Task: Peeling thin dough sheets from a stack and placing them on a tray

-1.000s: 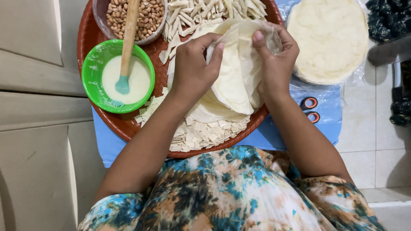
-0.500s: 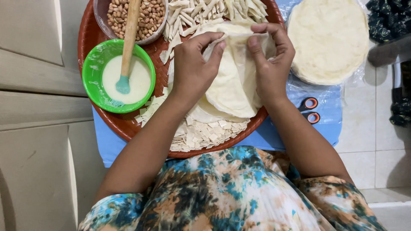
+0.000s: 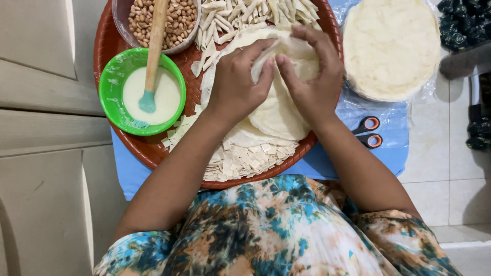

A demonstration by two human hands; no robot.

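Both hands meet over the middle of the round red tray point(image 3: 110, 61): the left hand point(image 3: 236, 84) and the right hand point(image 3: 309, 76) have their fingers curled together, pinching a fold of the thin pastry sheet point(image 3: 276, 110) between thumbs and fingertips, knuckles almost touching. That sheet looks feather-light, limp and easily torn, so I would say it wants holding by its folded edge with soft fingertips, not tugged. It lies on a stack of similar sheets, with cut pastry squares point(image 3: 245, 161) heaped toward the person. Further out sit a green bowl of white paste point(image 3: 169, 97) with a wooden-handled brush point(image 3: 153, 46), a bowl of peanuts point(image 3: 181, 20), and scissors point(image 3: 369, 132) beside the tray. A second ago the hands stood apart, holding the sheet open; now they have closed inward and the fold is tighter.
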